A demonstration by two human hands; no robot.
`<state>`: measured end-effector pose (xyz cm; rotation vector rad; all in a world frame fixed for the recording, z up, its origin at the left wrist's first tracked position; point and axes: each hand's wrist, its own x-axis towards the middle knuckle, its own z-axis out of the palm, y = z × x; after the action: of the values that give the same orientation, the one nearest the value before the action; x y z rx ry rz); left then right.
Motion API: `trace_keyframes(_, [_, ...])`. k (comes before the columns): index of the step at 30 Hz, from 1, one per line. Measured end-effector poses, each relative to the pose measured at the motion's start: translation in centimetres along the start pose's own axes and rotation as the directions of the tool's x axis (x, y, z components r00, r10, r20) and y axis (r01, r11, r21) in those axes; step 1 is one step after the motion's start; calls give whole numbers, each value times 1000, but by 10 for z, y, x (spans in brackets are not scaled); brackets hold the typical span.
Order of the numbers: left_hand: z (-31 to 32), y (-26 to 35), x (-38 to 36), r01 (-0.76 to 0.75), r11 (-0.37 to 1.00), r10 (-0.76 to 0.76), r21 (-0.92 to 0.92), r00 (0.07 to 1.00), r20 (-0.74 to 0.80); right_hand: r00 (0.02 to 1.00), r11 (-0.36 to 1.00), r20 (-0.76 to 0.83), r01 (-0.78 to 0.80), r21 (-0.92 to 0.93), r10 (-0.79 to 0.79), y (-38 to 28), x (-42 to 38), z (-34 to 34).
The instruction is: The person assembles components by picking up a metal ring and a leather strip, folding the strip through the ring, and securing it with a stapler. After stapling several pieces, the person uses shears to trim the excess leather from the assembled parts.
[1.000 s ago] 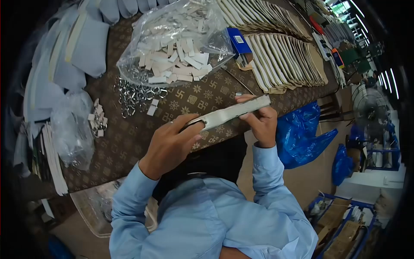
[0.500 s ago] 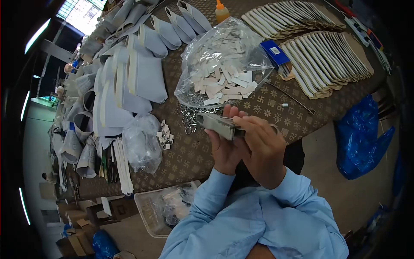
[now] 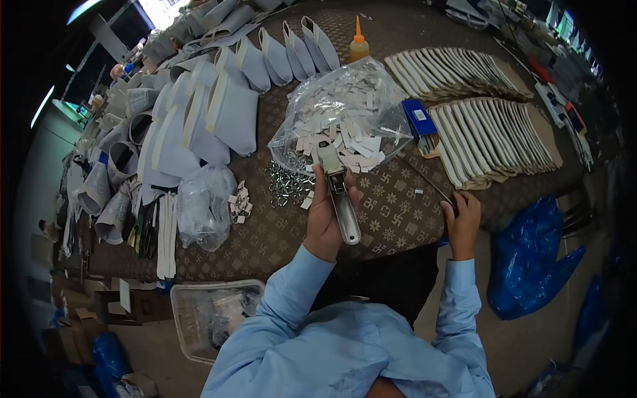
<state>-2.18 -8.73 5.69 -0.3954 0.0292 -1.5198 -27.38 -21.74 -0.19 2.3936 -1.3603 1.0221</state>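
Observation:
My left hand (image 3: 323, 225) is wrapped round a metal hand stapler (image 3: 343, 205), its long silver handle pointing toward me and its squarish head away. At the table's front edge, my right hand (image 3: 463, 222) has thumb and fingers closed at the near end of a thin dark metal rod (image 3: 426, 178). The rod lies slanting on the patterned cloth, and the fingers hide its tip. Between the hands sits a small silvery block (image 3: 419, 191). Beyond the stapler, a clear plastic bag (image 3: 292, 136) holds many pale strips (image 3: 358, 142). Metal rings and clasps (image 3: 286, 186) lie left of my left hand.
Grey-white pouches (image 3: 232, 113) crowd the left side. Stacked pale-edged pieces (image 3: 488, 142) stand at right beside a blue box (image 3: 418, 116). An orange-tipped bottle (image 3: 359, 50) stands at the back. A plastic tub (image 3: 182, 318) and a blue bag (image 3: 524, 259) are below table level.
My right hand has let go of the stapler and moved right to the rod's near end. My left hand keeps the stapler, now turned with its handle toward me. The view has shifted.

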Motion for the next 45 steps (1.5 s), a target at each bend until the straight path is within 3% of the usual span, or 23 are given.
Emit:
trace_keyframes(2, [9,-6,0,-81,992,102,100,970,-223,985,971,132,-134,198,110,6,-10,-4])
trace_keyframes(6, [10,-4,1,-62,983,88,175,985,-150,1000,950,-23,0,312,8,4,-5,-14])
trace_keyframes(8, [6,0,1,-92,981,111,173,989,-102,967,711,78,-233,664,244,-3,-3,-31])
trace_keyframes(9, [0,5,-1,-69,987,76,146,996,-43,968,717,92,-236,656,234,-9,-1,-45])
trace_keyframes(11, [0,8,-2,-40,995,38,90,999,26,909,489,164,-350,799,383,-21,13,-82])
trace_keyframes(12, [-1,10,-3,-42,995,39,87,999,27,910,492,164,-350,797,380,-27,19,-104])
trace_keyframes(14, [-1,15,-3,-53,993,51,105,998,26,968,530,20,-154,834,250,-40,29,-147])
trace_keyframes(15, [0,17,-3,-47,993,45,107,999,25,967,531,17,-155,833,255,-46,34,-160])
trace_keyframes(17, [3,19,-1,-66,985,58,161,997,49,985,656,-172,115,746,24,-55,39,-180])
trace_keyframes(18, [8,16,0,-61,985,54,162,997,47,984,657,-173,112,745,29,-61,42,-187])
trace_keyframes(20, [20,8,0,-225,922,231,316,973,18,973,695,-198,226,683,-122,-72,49,-194])
trace_keyframes(21, [21,6,-1,-224,922,231,315,973,13,974,696,-194,222,682,-121,-75,51,-196])
trace_keyframes(23, [24,6,0,-301,776,330,554,943,50,965,706,-176,261,658,-193,-79,55,-198])
trace_keyframes(30, [26,11,-1,-372,659,452,654,890,52,983,719,-128,184,670,-133,-78,55,-195])
trace_keyframes(32, [31,8,-2,-394,631,520,669,854,13,998,680,-16,54,731,-62,-73,51,-193])
trace_keyframes(38, [23,16,-7,-447,509,501,735,849,169,996,640,87,-71,765,7,-78,53,-180])
trace_keyframes(45, [29,13,-7,-466,476,539,746,825,172,984,571,158,-173,802,78,-75,51,-179])
